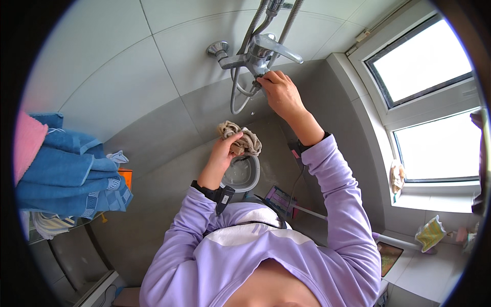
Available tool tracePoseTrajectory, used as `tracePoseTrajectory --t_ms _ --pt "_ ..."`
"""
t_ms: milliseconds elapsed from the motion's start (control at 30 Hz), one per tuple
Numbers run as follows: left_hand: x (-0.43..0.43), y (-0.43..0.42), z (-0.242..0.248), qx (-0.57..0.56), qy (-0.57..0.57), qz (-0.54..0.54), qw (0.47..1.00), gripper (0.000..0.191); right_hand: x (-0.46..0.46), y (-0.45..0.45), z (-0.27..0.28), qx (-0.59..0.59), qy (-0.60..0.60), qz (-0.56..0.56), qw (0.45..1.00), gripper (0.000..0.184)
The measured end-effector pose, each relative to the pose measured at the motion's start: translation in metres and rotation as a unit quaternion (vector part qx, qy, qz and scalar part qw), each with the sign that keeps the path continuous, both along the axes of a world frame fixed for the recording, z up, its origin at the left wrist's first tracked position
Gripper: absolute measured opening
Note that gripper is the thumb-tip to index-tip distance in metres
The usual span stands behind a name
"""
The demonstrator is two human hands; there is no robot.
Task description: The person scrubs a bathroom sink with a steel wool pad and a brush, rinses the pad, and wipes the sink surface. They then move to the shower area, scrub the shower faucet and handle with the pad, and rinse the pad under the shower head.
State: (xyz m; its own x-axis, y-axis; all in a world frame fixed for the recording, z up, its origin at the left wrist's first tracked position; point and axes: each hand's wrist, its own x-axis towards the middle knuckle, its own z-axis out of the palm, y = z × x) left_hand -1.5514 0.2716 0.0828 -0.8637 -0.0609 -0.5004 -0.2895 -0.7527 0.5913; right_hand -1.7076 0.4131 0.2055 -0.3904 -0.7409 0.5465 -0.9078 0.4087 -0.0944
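Observation:
My left hand (219, 157) grips a crumpled, beige-brown cloth (245, 141) that looks damp, with the thumb lying over it. Right below the cloth stands a light grey bucket (256, 174) with some clear liquid in it. Up at the wall, the fingers of my right hand (282, 92) pinch the dark, dirty-looking fitting (256, 83) under the chrome shower mixer tap (257, 57). Part of that fitting is hidden by my fingertips. The tap's lever handle (282, 49) points to the right, above my hand. A few drops hang in the air below the fitting.
Metal shower hoses (234, 94) loop down beside the tap. Blue towels (73, 172) and a pink towel (28, 144) hang at the left. A purple-headed mop (279, 197) lies to the right of the bucket. Windows (437, 146) and a tiled sill (429, 201) fill the right side.

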Motion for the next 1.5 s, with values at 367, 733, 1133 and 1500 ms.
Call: tracePoseTrajectory --t_ms 367,733,1133,1500 --pt "0.014 -0.011 -0.026 -0.023 0.032 0.022 0.999 0.023 0.004 0.002 -0.006 -0.03 -0.031 -0.012 0.999 0.024" --pt "0.018 -0.002 -0.003 -0.066 0.055 -0.012 0.996 0.026 0.002 0.004 -0.006 0.005 -0.087 -0.042 0.995 0.021" --pt "0.027 -0.006 -0.003 -0.074 0.044 0.045 0.995 0.03 0.008 -0.002 0.0 0.016 -0.08 -0.056 0.995 0.022" --pt "0.021 -0.012 0.016 -0.099 0.067 0.021 0.993 0.031 0.002 -0.001 -0.01 -0.018 -0.038 -0.021 0.999 0.027"
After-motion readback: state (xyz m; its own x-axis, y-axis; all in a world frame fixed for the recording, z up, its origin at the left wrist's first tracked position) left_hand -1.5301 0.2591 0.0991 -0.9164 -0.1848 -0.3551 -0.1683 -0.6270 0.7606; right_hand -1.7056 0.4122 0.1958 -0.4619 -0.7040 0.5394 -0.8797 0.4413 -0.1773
